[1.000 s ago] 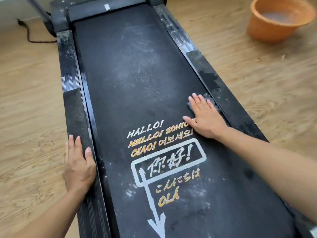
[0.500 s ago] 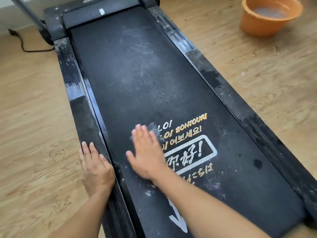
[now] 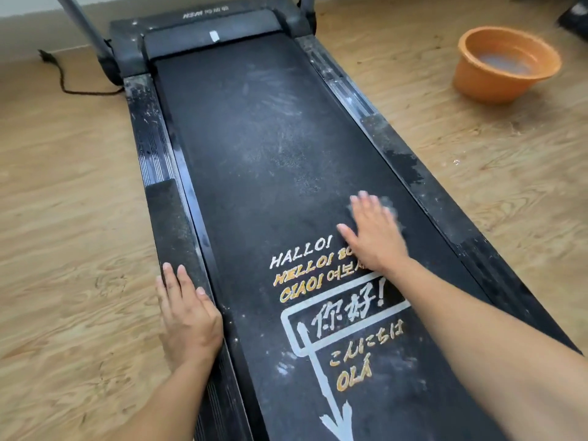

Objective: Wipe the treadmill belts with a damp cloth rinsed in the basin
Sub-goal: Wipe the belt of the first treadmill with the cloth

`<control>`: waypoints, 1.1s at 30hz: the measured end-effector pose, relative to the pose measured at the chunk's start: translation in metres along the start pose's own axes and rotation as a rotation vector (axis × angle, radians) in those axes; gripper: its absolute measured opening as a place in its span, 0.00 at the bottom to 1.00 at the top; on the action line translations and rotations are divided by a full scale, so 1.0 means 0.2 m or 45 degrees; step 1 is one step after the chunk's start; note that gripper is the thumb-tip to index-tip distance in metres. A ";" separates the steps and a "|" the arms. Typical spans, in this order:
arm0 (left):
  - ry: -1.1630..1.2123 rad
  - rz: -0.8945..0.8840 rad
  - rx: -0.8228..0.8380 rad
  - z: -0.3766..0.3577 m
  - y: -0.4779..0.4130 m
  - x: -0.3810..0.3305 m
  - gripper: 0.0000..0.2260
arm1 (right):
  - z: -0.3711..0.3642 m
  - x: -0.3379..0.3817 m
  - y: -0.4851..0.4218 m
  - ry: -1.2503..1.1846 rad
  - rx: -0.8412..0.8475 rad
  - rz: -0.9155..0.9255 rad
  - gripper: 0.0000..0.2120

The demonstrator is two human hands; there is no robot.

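Note:
A black, dusty treadmill belt [image 3: 254,154] with printed greetings and a white arrow runs away from me. My right hand [image 3: 374,232] lies flat with straight fingers on a grey cloth [image 3: 390,207], pressing it to the belt's right half just above the lettering; only the cloth's edge shows past my fingers, blurred. Flat on the treadmill's left side rail [image 3: 168,218] rests my left hand [image 3: 187,316], holding nothing. An orange basin [image 3: 496,87] with cloudy water stands on the floor at the far right.
Wooden floor [image 3: 63,218] lies on both sides of the treadmill. A black power cord [image 3: 68,87] trails on the floor at the far left, beside a grey upright post [image 3: 84,27]. The motor cover [image 3: 203,30] closes the far end. A dark object [image 3: 576,12] sits at the top right corner.
My right hand has swept the cloth across the belt, from the right edge to the left side and back to the right half. My left hand stays on the side rail.

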State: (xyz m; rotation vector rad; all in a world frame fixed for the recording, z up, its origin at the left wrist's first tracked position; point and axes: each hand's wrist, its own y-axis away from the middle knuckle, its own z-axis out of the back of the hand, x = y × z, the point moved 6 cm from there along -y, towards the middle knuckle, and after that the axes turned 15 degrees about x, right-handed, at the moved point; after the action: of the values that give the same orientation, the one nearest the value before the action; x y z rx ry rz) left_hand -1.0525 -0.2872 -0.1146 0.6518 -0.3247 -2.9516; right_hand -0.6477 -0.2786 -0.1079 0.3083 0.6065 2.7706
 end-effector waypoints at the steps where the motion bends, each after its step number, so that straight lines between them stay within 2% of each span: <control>1: 0.003 0.000 0.002 0.00 0.00 0.00 0.25 | 0.00 -0.13 0.04 -0.042 -0.003 -0.117 0.39; 4: -0.004 -0.018 -0.003 0.01 0.00 -0.02 0.26 | -0.07 -0.26 0.22 -0.139 0.080 -0.269 0.42; 7: -0.111 0.009 0.137 0.02 0.03 -0.05 0.29 | -0.21 -0.06 0.46 -0.147 0.138 -0.160 0.43; 9: -0.213 0.040 0.344 0.03 0.00 -0.06 0.34 | -0.30 0.14 0.63 -0.129 0.185 -0.035 0.42; 11: -0.292 0.098 0.649 0.06 -0.05 -0.06 0.38 | -0.40 0.33 0.77 -0.116 0.271 0.118 0.42; 12: -0.371 0.123 0.802 0.11 -0.07 -0.06 0.40 | -0.43 0.41 0.83 -0.106 0.334 0.196 0.43; 14: -0.638 0.080 0.957 0.18 -0.09 -0.03 0.49 | -0.47 0.49 0.89 -0.058 0.431 0.276 0.44; 17: -0.979 -0.082 1.030 0.22 -0.09 0.02 0.61 | -0.35 0.49 0.90 0.024 0.555 0.375 0.39; 21: -1.066 -0.080 1.025 0.19 -0.09 0.01 0.63 | -0.13 0.38 0.84 0.159 0.590 0.468 0.35; 23: -1.167 -0.016 1.011 0.18 -0.10 -0.02 0.63 | -0.09 0.31 0.80 0.251 0.572 0.485 0.28; 25: -1.281 0.035 1.014 0.17 -0.10 -0.06 0.63 | -0.09 0.25 0.77 0.211 0.558 0.476 0.22; 28: -1.531 -0.043 0.954 0.22 -0.05 -0.20 0.58 | -0.09 0.19 0.79 -0.116 0.578 0.404 0.19; 30: -1.581 -0.353 0.758 0.26 0.01 -0.33 0.43 | -0.13 0.17 0.81 -0.205 0.631 0.398 0.15; 31: -1.505 -0.546 0.659 0.26 0.07 -0.40 0.35 | -0.14 0.15 0.82 -0.238 0.637 0.391 0.11; 33: -1.257 -0.914 0.613 0.23 0.24 -0.56 0.22 | -0.13 0.12 0.85 -0.405 0.643 0.349 0.04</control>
State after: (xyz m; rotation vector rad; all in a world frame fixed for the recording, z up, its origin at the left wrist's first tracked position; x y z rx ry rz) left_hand -0.9694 -0.3087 -0.0174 -0.9689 -1.0740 -3.6456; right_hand -0.7159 -0.4291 -0.0541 0.9830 1.2479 2.6800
